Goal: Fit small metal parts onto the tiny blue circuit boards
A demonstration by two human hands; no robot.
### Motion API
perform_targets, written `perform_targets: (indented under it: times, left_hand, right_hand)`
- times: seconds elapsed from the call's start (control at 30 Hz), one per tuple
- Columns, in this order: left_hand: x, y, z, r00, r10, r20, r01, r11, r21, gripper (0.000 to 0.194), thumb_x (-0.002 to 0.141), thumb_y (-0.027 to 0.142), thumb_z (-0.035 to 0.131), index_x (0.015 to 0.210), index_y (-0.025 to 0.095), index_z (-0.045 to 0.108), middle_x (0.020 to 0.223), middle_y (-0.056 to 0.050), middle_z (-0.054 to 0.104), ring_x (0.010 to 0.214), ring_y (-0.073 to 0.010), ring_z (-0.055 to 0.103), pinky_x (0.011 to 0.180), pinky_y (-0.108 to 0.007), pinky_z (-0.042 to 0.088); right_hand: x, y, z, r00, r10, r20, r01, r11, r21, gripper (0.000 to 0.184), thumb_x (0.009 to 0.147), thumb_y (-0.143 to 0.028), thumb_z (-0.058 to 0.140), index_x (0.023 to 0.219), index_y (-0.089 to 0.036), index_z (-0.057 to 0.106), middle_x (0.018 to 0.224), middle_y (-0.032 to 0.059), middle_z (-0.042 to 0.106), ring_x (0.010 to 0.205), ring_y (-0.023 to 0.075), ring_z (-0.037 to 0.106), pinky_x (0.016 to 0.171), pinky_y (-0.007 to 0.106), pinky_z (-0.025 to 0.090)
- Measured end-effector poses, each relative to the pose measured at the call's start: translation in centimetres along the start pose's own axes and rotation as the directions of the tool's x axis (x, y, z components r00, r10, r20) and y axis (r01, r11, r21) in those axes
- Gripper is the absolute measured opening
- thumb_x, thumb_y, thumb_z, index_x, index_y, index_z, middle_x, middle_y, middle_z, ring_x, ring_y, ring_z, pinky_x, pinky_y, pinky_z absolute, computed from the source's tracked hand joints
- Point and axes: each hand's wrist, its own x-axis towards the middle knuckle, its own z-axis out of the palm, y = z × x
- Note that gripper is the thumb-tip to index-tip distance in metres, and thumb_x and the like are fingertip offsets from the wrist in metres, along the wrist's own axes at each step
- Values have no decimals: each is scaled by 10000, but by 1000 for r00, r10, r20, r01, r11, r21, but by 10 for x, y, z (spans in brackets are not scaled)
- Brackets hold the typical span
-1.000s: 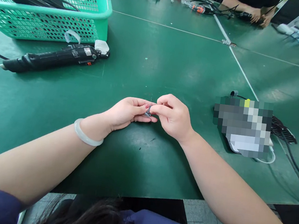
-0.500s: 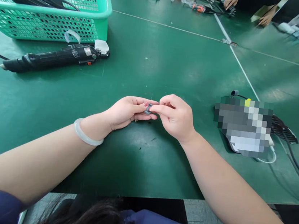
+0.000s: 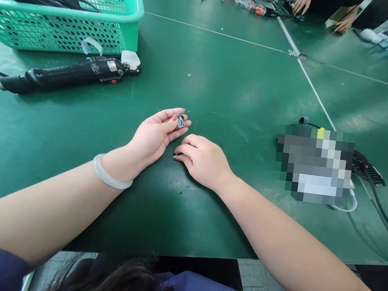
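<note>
My left hand [image 3: 151,135] is turned palm up above the green table. Its thumb presses a small grey part [image 3: 180,120] with dark recesses against the fingers. To the right and nearer to me, my right hand [image 3: 208,162] rests low at the tabletop, fingers bent and tips drawn together. At those fingertips shows a tiny shiny piece [image 3: 175,156], too small to name. The two hands are apart.
A black electric screwdriver [image 3: 70,73] lies at left, before a green plastic basket [image 3: 61,32] holding black cabled items. A blurred-out object [image 3: 313,165] with cables lies at right. Across the table [image 3: 203,71], another person's hands [image 3: 300,2] work among cables.
My right hand has left the grey part and moved down and left to the tabletop. My left hand has shifted slightly left and up, its palm more open, still holding the part.
</note>
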Motion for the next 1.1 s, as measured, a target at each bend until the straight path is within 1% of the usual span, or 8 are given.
perform_targets:
  times: [0.33,0.5,0.57,0.63,0.73,0.8,0.93,1.1]
  left_hand:
    - [1,-3,-1,999,20,37,-21,999,29,95,807,117,629,899,142,634,984,-54,692,943,-129,668,939,-293,501]
    - [0,-3,1,998,22,61,-26,997,72,174,693,86,723,817,144,617,967,-36,695,876,-110,657,894,-281,503]
    - [-2,-3,1,996,22,85,-28,997,78,225,643,83,761,786,141,598,935,-32,697,877,-114,655,901,-284,497]
    - [-3,-3,2,993,23,115,-36,993,109,262,621,102,784,791,139,589,892,-28,696,843,-117,659,885,-295,505]
    - [-7,-2,3,989,23,148,-52,979,198,291,615,122,791,823,142,588,862,-19,692,780,-115,665,849,-303,519]
    - [-9,-1,4,989,32,147,-70,962,264,286,620,129,785,824,148,585,878,-22,694,790,-122,671,847,-304,520]
    - [-12,1,6,990,46,136,-99,905,414,280,627,148,774,834,163,587,891,-32,694,810,-149,676,826,-316,526]
    - [-14,3,8,990,37,138,-104,846,523,272,637,148,748,858,173,591,901,-27,687,825,-153,675,829,-324,537]
  right_hand:
    - [2,-2,-1,999,11,49,-5,994,-105,277,944,-225,401,794,-160,625,842,42,608,758,150,520,610,296,339]
    - [-2,2,-5,997,19,74,-11,995,-104,255,937,-203,403,800,-155,613,841,51,606,747,155,526,600,297,338]
    - [-2,4,-8,999,27,30,-25,998,-65,227,925,-190,423,783,-162,597,830,46,599,732,149,525,590,287,342]
    - [-2,6,-12,994,80,-80,-80,997,15,213,924,-191,427,772,-174,576,841,40,594,720,137,523,592,271,359]
    - [-1,5,-17,941,207,-270,-173,974,142,201,924,-185,418,771,-189,548,856,38,590,732,131,535,618,254,395]
    - [1,3,-19,904,253,-346,-204,964,170,197,917,-171,419,762,-191,540,843,40,589,738,133,544,625,251,406]
    - [5,0,-19,880,253,-402,-234,967,96,224,912,-163,410,743,-189,553,830,46,603,712,132,551,600,248,401]
    - [7,4,-13,904,177,-389,-212,976,-49,231,910,-162,419,764,-186,595,824,37,626,711,132,549,584,251,384]
